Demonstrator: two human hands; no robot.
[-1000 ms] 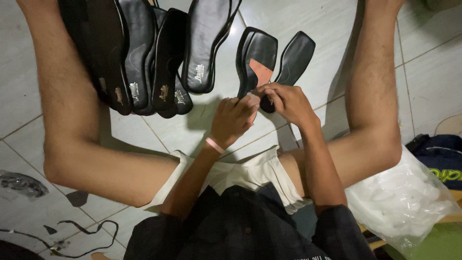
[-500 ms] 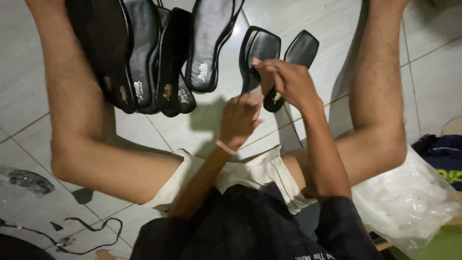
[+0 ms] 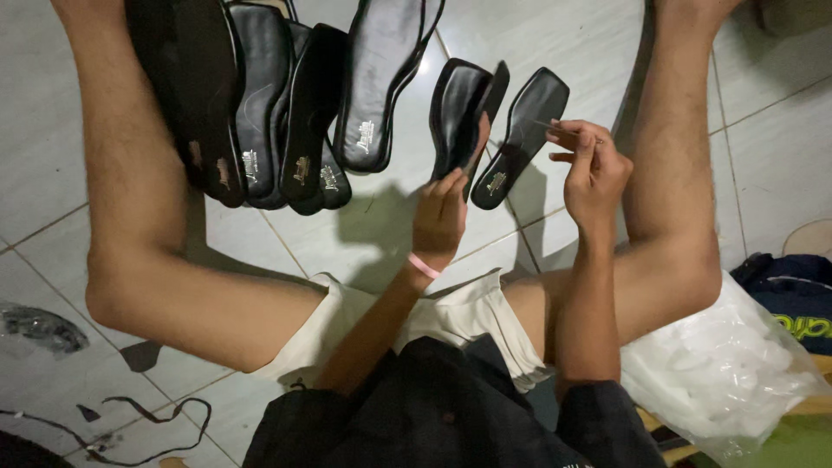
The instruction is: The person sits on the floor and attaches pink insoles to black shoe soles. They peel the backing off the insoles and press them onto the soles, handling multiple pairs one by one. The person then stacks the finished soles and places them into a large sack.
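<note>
I sit on a tiled floor with my legs spread. My left hand (image 3: 439,217), with a pink band on the wrist, grips a black shoe insole (image 3: 458,104) by its edge and tilts it on its side. My right hand (image 3: 594,169) is off to the right of it, thumb and forefinger pinched on a thin small sliver (image 3: 544,126) whose kind I cannot make out. Under that hand, a second black insole (image 3: 524,130) lies flat on the floor.
Several more black insoles (image 3: 260,113) overlap in a row between my knees, and one long one (image 3: 381,78) lies beside them. A white plastic bag (image 3: 728,364) and a dark blue bag (image 3: 793,295) sit at the right. Black scraps (image 3: 147,416) lie at the lower left.
Both hands were together on the tilted insole. My right hand has pulled away to the right with the thin sliver, and my left hand alone keeps hold of the insole.
</note>
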